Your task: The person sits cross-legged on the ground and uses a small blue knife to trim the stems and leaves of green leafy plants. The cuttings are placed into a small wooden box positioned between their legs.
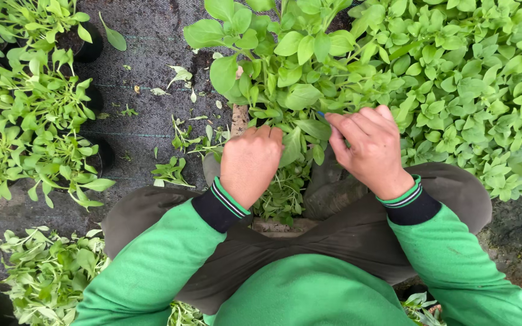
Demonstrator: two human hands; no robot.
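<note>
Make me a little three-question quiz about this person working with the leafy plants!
1. True or false: both hands are in the leafy plant between the knees.
2. Which hand pinches something small and blue: the left hand or the right hand?
3. What lies on the dark ground mat: A) cut sprigs, B) stones, C) flowers?

Key: 1 true; 2 right hand; 3 A.
</note>
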